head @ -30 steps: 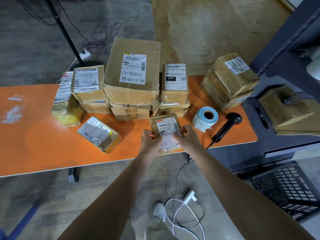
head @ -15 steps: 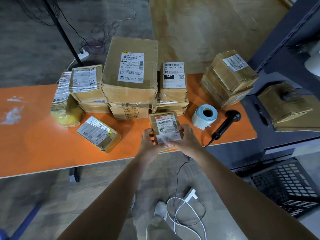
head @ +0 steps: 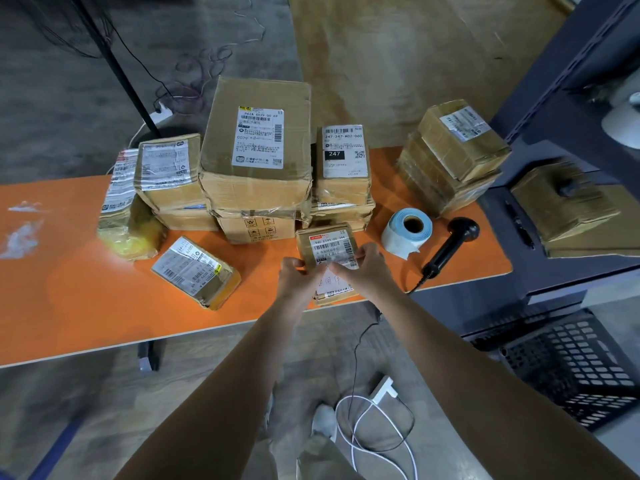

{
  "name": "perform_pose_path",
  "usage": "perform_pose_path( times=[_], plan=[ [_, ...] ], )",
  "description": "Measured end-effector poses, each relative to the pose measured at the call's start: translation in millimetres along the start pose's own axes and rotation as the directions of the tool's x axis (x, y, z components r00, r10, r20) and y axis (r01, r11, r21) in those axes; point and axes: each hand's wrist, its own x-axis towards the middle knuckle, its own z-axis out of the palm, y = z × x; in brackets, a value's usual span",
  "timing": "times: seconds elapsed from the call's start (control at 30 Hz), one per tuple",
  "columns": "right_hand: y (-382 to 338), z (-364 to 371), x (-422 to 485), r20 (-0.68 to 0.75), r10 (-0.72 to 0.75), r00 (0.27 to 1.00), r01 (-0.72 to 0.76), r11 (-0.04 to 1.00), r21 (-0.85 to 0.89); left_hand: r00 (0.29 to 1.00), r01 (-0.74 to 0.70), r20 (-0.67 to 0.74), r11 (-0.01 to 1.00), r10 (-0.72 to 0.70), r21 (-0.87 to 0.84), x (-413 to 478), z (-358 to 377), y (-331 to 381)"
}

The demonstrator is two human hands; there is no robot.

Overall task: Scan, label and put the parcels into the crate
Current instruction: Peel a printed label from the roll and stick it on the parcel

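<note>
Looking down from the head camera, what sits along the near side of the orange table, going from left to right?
Yellow plastic-wrapped parcel → taped parcel lying askew → small parcel held between left hand and right hand → label roll → black scanner → black crate, on the floor further right.

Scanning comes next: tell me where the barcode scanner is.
Head view: barcode scanner lies on the orange table, far right, beside the label roll.
</note>
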Motion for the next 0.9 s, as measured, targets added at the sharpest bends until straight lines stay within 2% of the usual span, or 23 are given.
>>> perform_pose_path(
  times=[0.13, 0.4, 0.63, 0.9],
  plan=[
    [2, 5, 2, -0.05, 0.012, 0.999, -0.014, 1.0, -0.028, 1.0, -0.013, -0.005, 1.0, 0.013, 0.009, 3, 1, 0],
    [11, -1, 6, -0.003, -0.026, 1.0, 0.026, 0.999, 0.038, 0.996, -0.052, 0.068, 0.995, 0.058, -0.091, 1, -8, -10],
    [20, -9, -1, 0.08, -0.102, 0.992, 0.097, 0.993, 0.065, 0.981, -0.141, 0.118, 0.981, 0.157, -0.13, -7, -10, -21],
    [24, -13, -9, 0.169, -0.107, 0.98, 0.094, 0.992, 0.083, 0.958, -0.207, 0.197, 0.978, 0.209, -0.035, -7, -12, -27]
  ],
)
